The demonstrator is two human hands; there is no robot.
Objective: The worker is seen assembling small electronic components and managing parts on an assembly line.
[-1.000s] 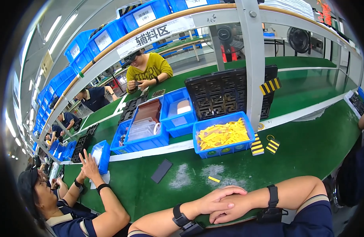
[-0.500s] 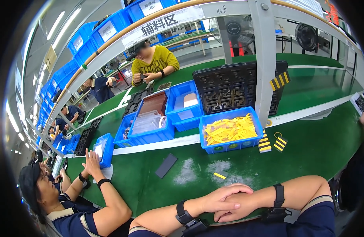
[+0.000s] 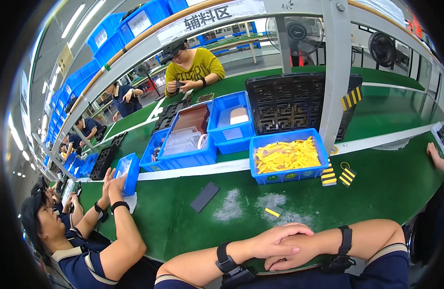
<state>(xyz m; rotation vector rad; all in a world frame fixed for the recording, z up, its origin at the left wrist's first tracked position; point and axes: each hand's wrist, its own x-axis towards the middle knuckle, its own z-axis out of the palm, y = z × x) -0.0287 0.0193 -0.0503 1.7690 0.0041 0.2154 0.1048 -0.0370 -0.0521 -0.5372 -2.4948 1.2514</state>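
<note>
My left hand point(image 3: 272, 242) lies across the top of my right hand point(image 3: 306, 244), close to the front edge of the green table. The left fingers stretch over the back of the right hand, with the thumb side pointing right. Part of the right hand is covered; its visible fingers reach out below the left palm, loosely extended. No object shows in either hand. Just beyond them is a small yellow strip point(image 3: 272, 212), lying on white powdery marks. Farther left a dark grey rectangular block point(image 3: 204, 196) rests flat on the table.
A blue bin point(image 3: 288, 177) of yellow strips stands ahead, beside a metal post point(image 3: 336, 72). Striped tags point(image 3: 347, 177) lie to its right. More blue bins point(image 3: 188, 160) and a black tray point(image 3: 284, 103) stand behind. A co-worker's raised hands point(image 3: 112, 185) are at left, another hand point(image 3: 437, 156) at right.
The view has shifted slightly. My hands keep the same crossed position. The left co-worker's hands and arm have moved a little, and more of a hand shows at the right edge.
</note>
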